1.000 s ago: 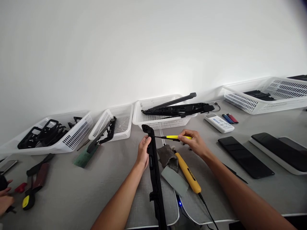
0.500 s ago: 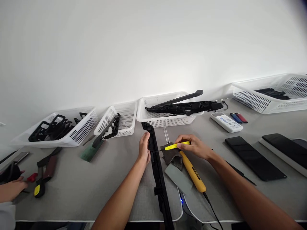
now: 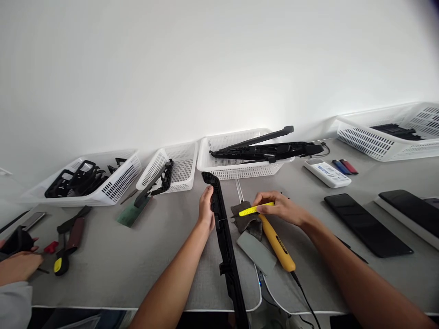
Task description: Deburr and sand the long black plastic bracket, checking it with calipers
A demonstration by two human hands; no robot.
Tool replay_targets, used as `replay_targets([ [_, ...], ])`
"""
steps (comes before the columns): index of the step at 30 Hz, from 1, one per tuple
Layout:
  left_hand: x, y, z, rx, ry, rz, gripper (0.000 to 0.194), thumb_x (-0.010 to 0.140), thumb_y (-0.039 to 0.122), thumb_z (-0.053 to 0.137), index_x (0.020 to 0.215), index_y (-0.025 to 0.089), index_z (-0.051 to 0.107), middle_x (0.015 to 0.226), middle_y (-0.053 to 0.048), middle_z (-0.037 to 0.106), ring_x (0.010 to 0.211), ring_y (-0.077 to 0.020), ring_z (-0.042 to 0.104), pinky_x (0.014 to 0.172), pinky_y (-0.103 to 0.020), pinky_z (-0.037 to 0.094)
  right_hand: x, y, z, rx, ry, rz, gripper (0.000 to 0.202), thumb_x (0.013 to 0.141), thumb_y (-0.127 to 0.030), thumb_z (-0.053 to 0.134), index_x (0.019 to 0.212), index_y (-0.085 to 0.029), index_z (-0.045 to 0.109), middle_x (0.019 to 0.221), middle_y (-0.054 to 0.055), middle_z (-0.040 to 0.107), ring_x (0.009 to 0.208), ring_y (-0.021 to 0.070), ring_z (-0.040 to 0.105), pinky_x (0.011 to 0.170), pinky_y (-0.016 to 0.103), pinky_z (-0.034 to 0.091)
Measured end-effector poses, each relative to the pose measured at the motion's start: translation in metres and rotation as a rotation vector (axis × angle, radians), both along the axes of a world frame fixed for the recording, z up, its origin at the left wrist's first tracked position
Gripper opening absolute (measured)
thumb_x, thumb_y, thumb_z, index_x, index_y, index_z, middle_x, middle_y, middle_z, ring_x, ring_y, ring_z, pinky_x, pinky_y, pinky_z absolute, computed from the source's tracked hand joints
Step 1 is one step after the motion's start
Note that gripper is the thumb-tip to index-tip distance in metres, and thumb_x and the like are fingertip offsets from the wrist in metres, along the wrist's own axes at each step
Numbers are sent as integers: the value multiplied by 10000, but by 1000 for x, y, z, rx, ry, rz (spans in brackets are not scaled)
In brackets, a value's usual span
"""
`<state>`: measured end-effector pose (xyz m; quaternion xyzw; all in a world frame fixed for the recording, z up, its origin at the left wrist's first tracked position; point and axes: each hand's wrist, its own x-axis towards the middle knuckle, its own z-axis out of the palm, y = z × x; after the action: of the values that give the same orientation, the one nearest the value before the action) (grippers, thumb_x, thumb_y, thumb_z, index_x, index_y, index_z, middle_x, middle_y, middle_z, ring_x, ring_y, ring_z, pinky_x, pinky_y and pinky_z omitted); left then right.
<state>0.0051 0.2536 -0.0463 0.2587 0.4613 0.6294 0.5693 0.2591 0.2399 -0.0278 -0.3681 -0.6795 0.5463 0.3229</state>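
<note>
My left hand [image 3: 206, 206] is closed round the upper part of a long black plastic part [image 3: 224, 242], which stretches down past the table's front edge. In my right hand [image 3: 277, 207] is a yellow-handled tool [image 3: 252, 210], pinched between the fingers, its thin tip toward the black part. Under that tool lies a crumpled dark grey cloth [image 3: 247, 224]. A yellow-orange corded tool [image 3: 278, 244] rests just below my right hand, beside a grey-green flat block [image 3: 256, 252].
White baskets [image 3: 240, 172] with black parts line the wall. At right lie a white device [image 3: 328, 173], two lighters [image 3: 345, 166] and dark phone-like slabs [image 3: 368, 225]. Another person's hand [image 3: 21, 267] works at far left, near a green plate [image 3: 132, 214] and hand tools.
The yellow-handled tool has shifted slightly right relative to the black part, with my right hand. The view has moved a little. At far left, the other person's hands have changed position.
</note>
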Motion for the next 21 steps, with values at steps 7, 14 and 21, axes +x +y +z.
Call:
replay_targets([
  [7, 1, -4, 6, 15, -28, -44, 496, 663, 542, 940, 805, 219, 592, 644, 80, 547, 532, -92, 502, 525, -212, 418, 5, 0, -2, -180, 9, 104, 420, 861, -594, 757, 750, -198, 671, 674, -31, 501, 607, 126, 373, 566, 270, 299],
  [14, 2, -6, 7, 53, -60, -44, 491, 668, 534, 953, 850, 216, 626, 666, 73, 562, 537, -101, 521, 512, -219, 425, 11, 2, -8, -245, 27, 114, 412, 845, -579, 758, 747, -203, 621, 693, -38, 468, 619, 121, 375, 564, 261, 300],
  [21, -3, -4, 9, 105, 24, -129, 461, 833, 632, 821, 883, 189, 706, 682, 9, 652, 540, -117, 555, 510, -229, 421, 1, 0, -1, -96, 5, 4, 411, 835, -594, 766, 761, -199, 677, 700, -15, 543, 654, 142, 428, 615, 284, 339],
])
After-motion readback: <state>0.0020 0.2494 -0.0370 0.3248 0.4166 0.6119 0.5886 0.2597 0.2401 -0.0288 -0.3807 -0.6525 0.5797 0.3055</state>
